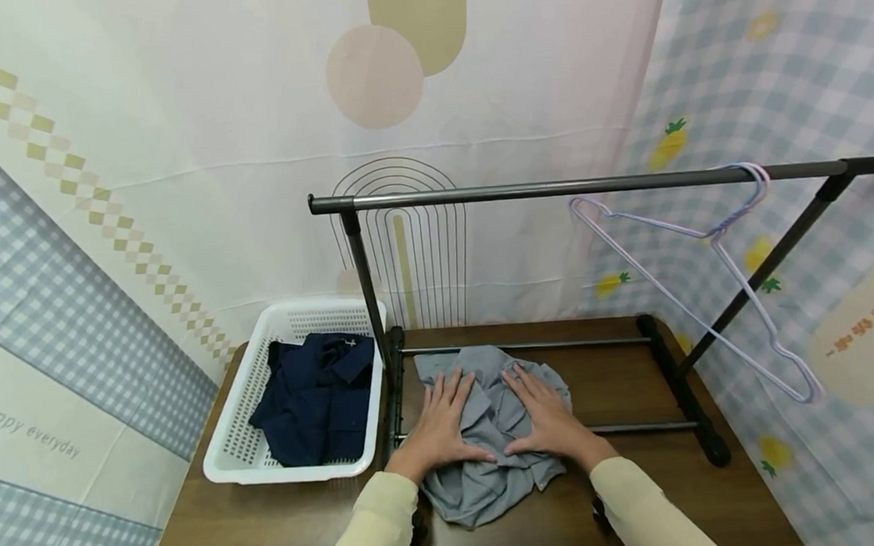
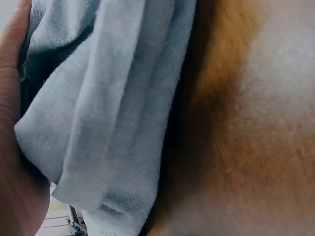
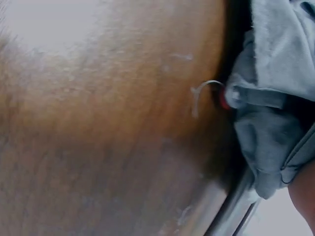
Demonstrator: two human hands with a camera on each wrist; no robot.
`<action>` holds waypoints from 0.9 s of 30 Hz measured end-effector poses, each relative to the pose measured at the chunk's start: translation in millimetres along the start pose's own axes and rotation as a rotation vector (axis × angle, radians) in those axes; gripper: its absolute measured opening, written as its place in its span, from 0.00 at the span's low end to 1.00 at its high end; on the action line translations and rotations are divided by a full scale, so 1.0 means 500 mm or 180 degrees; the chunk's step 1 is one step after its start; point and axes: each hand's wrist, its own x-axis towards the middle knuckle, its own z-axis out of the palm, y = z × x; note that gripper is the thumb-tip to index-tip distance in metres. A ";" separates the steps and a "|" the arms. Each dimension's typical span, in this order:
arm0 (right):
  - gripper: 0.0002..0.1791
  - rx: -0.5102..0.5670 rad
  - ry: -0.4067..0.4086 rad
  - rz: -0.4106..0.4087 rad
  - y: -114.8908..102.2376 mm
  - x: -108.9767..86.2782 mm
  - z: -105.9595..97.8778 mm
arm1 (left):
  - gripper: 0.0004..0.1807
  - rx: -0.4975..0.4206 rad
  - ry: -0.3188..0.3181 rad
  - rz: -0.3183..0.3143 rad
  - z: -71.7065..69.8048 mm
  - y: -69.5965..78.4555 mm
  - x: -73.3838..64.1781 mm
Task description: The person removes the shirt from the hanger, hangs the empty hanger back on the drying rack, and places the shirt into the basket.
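Note:
A crumpled grey garment (image 1: 488, 487) lies in a heap on the brown table, over the lower bars of a rack. My left hand (image 1: 441, 427) rests on its left side with the fingers spread and straight. On the opposite side my right hand (image 1: 547, 416) lies likewise, fingers spread on the cloth, the two thumbs pointing at each other. In the left wrist view the grey cloth (image 2: 113, 98) hangs in folds beside the hand. The right wrist view shows the cloth's edge (image 3: 275, 73) with a loose pale thread near it.
A black clothes rack (image 1: 492, 194) stands on the table (image 1: 287, 524), its top rail beyond my hands. Pale purple hangers (image 1: 770, 319) hang at its right end. To the left, a white basket (image 1: 225, 436) holds dark navy clothing (image 1: 317, 405). Patterned curtains (image 1: 245, 84) surround the table.

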 end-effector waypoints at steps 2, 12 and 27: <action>0.73 0.0031 0.0022 0.0012 0.004 0.001 0.006 | 0.75 0.0147 0.0041 0.0070 0.003 -0.003 0.007; 0.74 0.0043 0.0179 0.0368 0.035 -0.004 0.019 | 0.74 0.0099 -0.0168 0.0118 0.014 -0.015 0.043; 0.72 0.0089 0.0537 -0.0084 0.037 -0.017 0.045 | 0.77 -0.0323 -0.0142 0.0094 0.045 -0.029 0.033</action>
